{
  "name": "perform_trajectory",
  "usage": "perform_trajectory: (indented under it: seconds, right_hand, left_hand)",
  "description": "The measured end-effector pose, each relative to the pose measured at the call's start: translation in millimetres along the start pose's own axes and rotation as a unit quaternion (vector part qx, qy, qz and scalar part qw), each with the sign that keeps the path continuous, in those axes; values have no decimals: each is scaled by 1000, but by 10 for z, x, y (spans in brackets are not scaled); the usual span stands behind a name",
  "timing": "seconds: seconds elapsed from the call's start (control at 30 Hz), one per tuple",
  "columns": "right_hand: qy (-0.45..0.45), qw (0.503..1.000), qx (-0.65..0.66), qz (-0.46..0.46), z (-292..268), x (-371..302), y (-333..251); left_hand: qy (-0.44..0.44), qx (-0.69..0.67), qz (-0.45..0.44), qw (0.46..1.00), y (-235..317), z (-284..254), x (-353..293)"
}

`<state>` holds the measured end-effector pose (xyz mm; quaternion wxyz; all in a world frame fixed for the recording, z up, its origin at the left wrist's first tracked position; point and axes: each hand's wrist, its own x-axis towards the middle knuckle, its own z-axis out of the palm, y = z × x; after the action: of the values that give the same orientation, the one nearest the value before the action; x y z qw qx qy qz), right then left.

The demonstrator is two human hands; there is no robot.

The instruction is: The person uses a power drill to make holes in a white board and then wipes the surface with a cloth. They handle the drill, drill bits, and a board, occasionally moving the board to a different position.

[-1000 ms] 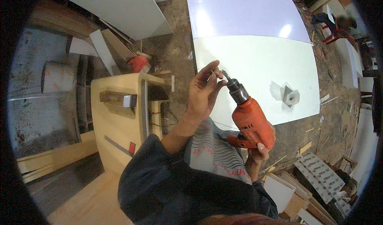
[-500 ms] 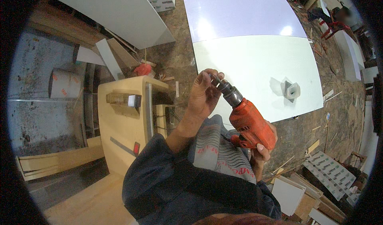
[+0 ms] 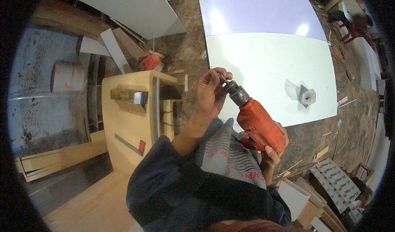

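Note:
An orange power drill (image 3: 260,125) is held in front of my body, its dark metal chuck (image 3: 238,94) tilted up and to the left. My right hand (image 3: 273,153) wraps round the drill's handle end, with the thumb showing on the near side. The fingers of my left hand (image 3: 210,93) are closed round a metal drill bit (image 3: 223,80) at the front of the chuck. How deep the bit sits in the chuck is hard to make out.
Beyond my hands lies a large white panel (image 3: 263,59) bearing a hexagonal, whitish object (image 3: 307,96). To the left stands a pale yellow bench (image 3: 123,121). Board offcuts (image 3: 335,182) are stacked at lower right. A person (image 3: 357,24) is at the far right.
The view has shifted slightly, so the surroundings sit a little differently. Both hands keep their hold on the drill and bit; my left fingers have shifted slightly around the bit.

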<state>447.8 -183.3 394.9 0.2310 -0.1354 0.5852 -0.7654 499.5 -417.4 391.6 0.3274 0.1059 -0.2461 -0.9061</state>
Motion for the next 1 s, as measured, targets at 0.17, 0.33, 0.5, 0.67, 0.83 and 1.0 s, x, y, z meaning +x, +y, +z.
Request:
perform_trajectory:
  seconds: [0.17, 0.33, 0.5, 0.67, 0.83, 1.0]
  right_hand:
    - [-16, 1000, -21, -13, 168, 228, -25]
    - [-44, 997, -64, -15, 217, 351, 95]
    - [-65, 981, -184, -21, 373, 490, 95]
    - [-84, 951, -298, 21, 806, 869, 426]
    - [-44, 921, -375, 96, 1277, 1525, 1006]
    - [-72, 880, -444, 148, 1611, 2115, 1665]
  left_hand:
    - [35, 23, 18, 999, 157, -21, 150]
    - [19, 66, 27, 997, 280, -218, 283]
    - [93, 99, -72, 988, 205, -573, 470]
    - [257, 31, -142, 955, -71, -1213, 835]
    - [326, -102, -213, 915, -530, -2060, 1499]
    - [351, -106, -228, 902, -741, -2916, 1886]
